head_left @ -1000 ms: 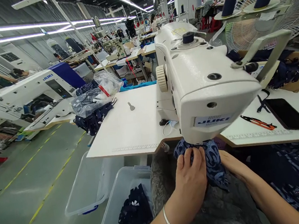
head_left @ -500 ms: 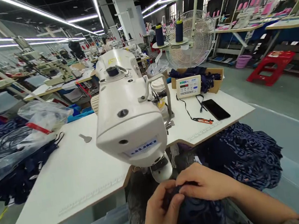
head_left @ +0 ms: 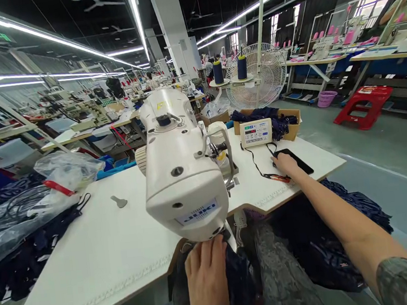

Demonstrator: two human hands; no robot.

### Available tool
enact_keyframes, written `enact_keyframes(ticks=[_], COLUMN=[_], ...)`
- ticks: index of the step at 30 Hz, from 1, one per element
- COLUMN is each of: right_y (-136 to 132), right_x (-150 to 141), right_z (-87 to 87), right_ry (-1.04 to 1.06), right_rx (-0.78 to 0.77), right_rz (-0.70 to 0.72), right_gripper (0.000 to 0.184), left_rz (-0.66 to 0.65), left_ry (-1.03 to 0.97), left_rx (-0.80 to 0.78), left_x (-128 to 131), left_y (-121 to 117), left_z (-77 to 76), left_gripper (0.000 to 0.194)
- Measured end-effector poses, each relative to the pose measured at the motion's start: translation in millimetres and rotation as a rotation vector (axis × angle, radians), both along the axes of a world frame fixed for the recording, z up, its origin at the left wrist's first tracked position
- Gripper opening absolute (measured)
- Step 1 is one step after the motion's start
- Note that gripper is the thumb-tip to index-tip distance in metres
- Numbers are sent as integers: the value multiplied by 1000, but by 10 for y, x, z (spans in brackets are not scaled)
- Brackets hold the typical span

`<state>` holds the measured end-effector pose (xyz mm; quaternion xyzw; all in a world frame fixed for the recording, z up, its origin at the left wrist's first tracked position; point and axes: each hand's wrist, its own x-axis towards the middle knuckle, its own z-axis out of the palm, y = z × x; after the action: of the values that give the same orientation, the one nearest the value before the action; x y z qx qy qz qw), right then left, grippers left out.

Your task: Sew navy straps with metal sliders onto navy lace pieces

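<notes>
Navy cloth (head_left: 240,275) by L hand (head_left: 207,276); R hand (head_left: 286,164) nr phone (head_left: 303,165).

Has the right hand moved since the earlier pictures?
Yes, the right hand has gone from below the sewing machine head, rightward and forward, to the black phone.

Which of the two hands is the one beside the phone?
The right hand, out over the white table by the phone; the left hand is instead on dark cloth at the sewing machine.
</notes>
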<state>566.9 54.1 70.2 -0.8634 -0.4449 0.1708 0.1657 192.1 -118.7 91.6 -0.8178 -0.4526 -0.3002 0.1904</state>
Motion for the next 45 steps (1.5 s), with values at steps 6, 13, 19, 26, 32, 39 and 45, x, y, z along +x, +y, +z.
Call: enact_keyframes(ticks=[6,13,19,26,32,39,45], right_y=[151,-24,1,6,-93,-821,-1548], right_x=[-56,-177,-195,-487,-473,-643,-1561], right_z=[-162,-89,-208,-529,-296,4,-155], right_ry=[-1,127,79,124,406,1027,1511], right_rx=[3,168,171,144,348,686,427], right_rz=[103,482,517,510,386,158,137], right_gripper=[33,42,26,28,18,48,36], left_rz=[-74,-50,-91,-88,-104,-133,-213], left_ry=[27,-46,-60,-75,-137,-172,-180], left_rx=[-35,-75,-112,-157,-160,-263,-340], left_x=[16,54,23,23,52,4,-72], left_y=[-75,-157,-182,-195,-232,-268,-241], left_z=[-43,-74,-68,-118,-84,-33,-22], left_gripper=[28,21,22,22,21,24,30])
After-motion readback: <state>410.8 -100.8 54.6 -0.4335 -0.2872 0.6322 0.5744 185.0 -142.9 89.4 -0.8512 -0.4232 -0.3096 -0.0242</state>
